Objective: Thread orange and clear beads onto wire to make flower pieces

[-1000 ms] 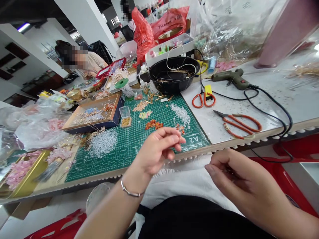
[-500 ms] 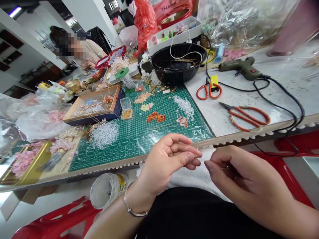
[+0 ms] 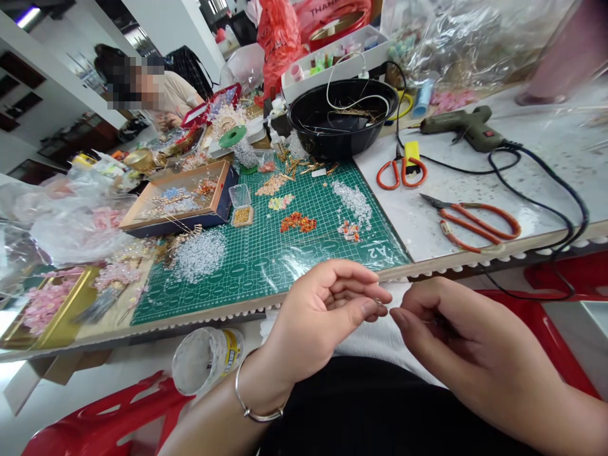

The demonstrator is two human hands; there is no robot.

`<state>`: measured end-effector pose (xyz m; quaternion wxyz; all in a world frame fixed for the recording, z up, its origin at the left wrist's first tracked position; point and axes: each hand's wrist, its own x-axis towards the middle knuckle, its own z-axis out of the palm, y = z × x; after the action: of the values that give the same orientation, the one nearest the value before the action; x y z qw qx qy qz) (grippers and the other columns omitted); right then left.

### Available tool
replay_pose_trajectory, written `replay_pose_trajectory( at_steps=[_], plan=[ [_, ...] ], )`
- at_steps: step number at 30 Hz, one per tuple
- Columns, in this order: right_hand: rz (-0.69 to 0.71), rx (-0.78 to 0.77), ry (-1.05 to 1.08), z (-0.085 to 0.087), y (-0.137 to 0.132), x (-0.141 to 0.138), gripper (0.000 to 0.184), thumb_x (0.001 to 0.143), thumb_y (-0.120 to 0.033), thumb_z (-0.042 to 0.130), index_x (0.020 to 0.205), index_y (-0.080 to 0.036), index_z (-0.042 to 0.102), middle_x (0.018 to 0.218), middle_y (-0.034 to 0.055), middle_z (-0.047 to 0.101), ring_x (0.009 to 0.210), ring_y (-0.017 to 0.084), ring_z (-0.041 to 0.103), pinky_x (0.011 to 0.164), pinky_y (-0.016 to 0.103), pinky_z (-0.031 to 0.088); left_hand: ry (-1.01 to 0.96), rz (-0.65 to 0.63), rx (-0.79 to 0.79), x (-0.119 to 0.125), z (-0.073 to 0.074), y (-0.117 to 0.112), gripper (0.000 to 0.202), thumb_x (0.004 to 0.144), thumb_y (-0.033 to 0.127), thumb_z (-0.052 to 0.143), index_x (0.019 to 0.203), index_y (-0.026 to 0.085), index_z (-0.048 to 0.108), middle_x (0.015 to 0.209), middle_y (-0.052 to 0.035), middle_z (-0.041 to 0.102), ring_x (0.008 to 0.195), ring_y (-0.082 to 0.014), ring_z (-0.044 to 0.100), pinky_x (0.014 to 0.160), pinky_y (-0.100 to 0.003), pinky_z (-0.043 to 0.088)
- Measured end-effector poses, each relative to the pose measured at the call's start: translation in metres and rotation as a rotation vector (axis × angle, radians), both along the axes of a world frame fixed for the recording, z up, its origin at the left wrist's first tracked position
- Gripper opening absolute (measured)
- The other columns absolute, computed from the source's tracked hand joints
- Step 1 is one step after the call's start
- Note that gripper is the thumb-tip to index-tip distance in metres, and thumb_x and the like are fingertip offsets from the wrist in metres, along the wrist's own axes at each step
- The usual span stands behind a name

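Note:
Both my hands hover over my lap, just below the front edge of the worktable. My left hand (image 3: 327,310) pinches its fingertips together near my right thumb; whatever it holds is too small to make out. My right hand (image 3: 456,342) is curled closed, thumb tip almost touching the left fingertips, and its contents are hidden. Beyond them lies a green cutting mat (image 3: 266,253) with little heaps of clear beads (image 3: 197,253), orange beads (image 3: 297,222) and pale beads (image 3: 352,199).
A black bowl (image 3: 344,117), small orange scissors (image 3: 401,172), long orange scissors (image 3: 475,221) and a corded glue gun (image 3: 458,126) lie on the table's right side. A wooden tray (image 3: 180,204) sits left. A plastic jar (image 3: 206,361) lies under the table. Another person sits at the back left.
My left hand came back from above the mat down to my lap and closed its fingertips against my right thumb. The right hand stayed in place.

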<state>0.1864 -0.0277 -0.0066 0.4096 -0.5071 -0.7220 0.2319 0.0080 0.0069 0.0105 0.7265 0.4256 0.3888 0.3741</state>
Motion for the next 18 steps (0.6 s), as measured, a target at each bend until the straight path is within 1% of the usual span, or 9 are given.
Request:
replay_pose_trajectory(
  at_steps=[3, 7, 9, 11, 14, 16, 18],
  plan=[
    [0.006, -0.005, -0.01, -0.002, -0.001, 0.002, 0.019, 0.092, -0.021, 0.055, 0.073, -0.024, 0.053, 0.051, -0.0069, 0.048, 0.04, 0.008, 0.042, 0.036, 0.02, 0.033, 0.006, -0.003, 0.034, 0.0, 0.0, -0.001, 0.017, 0.086, 0.012, 0.076, 0.099, 0.02, 0.069, 0.091, 0.0009, 0.078, 0.085, -0.0081, 0.073, 0.079, -0.017, 0.06],
    [0.019, -0.003, -0.005, -0.003, -0.001, 0.003, 0.018, 0.093, -0.02, 0.054, 0.074, -0.023, 0.054, 0.051, -0.0069, 0.049, 0.04, 0.008, 0.043, 0.037, 0.019, 0.034, -0.006, -0.007, 0.026, 0.002, -0.001, -0.002, 0.017, 0.085, 0.012, 0.076, 0.098, 0.021, 0.068, 0.09, 0.0025, 0.078, 0.082, -0.0067, 0.073, 0.077, -0.015, 0.059],
    [0.027, -0.003, 0.006, -0.003, 0.0, 0.003, 0.02, 0.092, -0.019, 0.054, 0.073, -0.023, 0.054, 0.05, -0.007, 0.049, 0.039, 0.008, 0.043, 0.037, 0.019, 0.035, 0.017, -0.013, 0.022, 0.003, -0.001, -0.003, 0.017, 0.085, 0.014, 0.077, 0.098, 0.021, 0.068, 0.089, 0.0019, 0.078, 0.081, -0.0073, 0.073, 0.075, -0.015, 0.059],
    [0.044, -0.007, 0.018, -0.002, 0.0, 0.003, 0.021, 0.092, -0.018, 0.054, 0.072, -0.023, 0.054, 0.051, -0.0063, 0.05, 0.04, 0.008, 0.044, 0.037, 0.019, 0.036, 0.076, -0.022, 0.053, 0.003, 0.0, -0.004, 0.018, 0.084, 0.018, 0.078, 0.1, 0.021, 0.069, 0.091, 0.0005, 0.078, 0.084, -0.0093, 0.074, 0.076, -0.016, 0.059],
    [0.094, -0.026, 0.045, -0.003, 0.0, 0.005, 0.017, 0.095, -0.02, 0.054, 0.078, -0.023, 0.058, 0.058, -0.0037, 0.059, 0.045, 0.009, 0.052, 0.042, 0.019, 0.042, 0.242, -0.063, 0.202, 0.001, 0.0, -0.004, 0.015, 0.089, 0.022, 0.073, 0.105, 0.023, 0.071, 0.1, -0.002, 0.079, 0.092, -0.0127, 0.073, 0.079, -0.021, 0.058],
    [0.117, -0.061, 0.063, -0.006, 0.0, 0.007, 0.014, 0.096, -0.021, 0.054, 0.084, -0.023, 0.06, 0.065, -0.0018, 0.065, 0.052, 0.011, 0.059, 0.047, 0.019, 0.047, 0.39, -0.096, 0.345, -0.001, 0.002, -0.002, 0.014, 0.093, 0.023, 0.067, 0.106, 0.023, 0.072, 0.103, -0.0023, 0.078, 0.091, -0.0137, 0.073, 0.079, -0.024, 0.056],
    [0.119, -0.11, 0.072, -0.011, -0.002, 0.009, 0.011, 0.098, -0.023, 0.054, 0.089, -0.023, 0.061, 0.071, 0.0002, 0.069, 0.058, 0.013, 0.064, 0.052, 0.021, 0.051, 0.542, -0.127, 0.477, -0.002, 0.004, 0.001, 0.013, 0.094, 0.024, 0.065, 0.104, 0.024, 0.074, 0.1, -0.0016, 0.078, 0.086, -0.0143, 0.071, 0.078, -0.026, 0.053]
  ],
)
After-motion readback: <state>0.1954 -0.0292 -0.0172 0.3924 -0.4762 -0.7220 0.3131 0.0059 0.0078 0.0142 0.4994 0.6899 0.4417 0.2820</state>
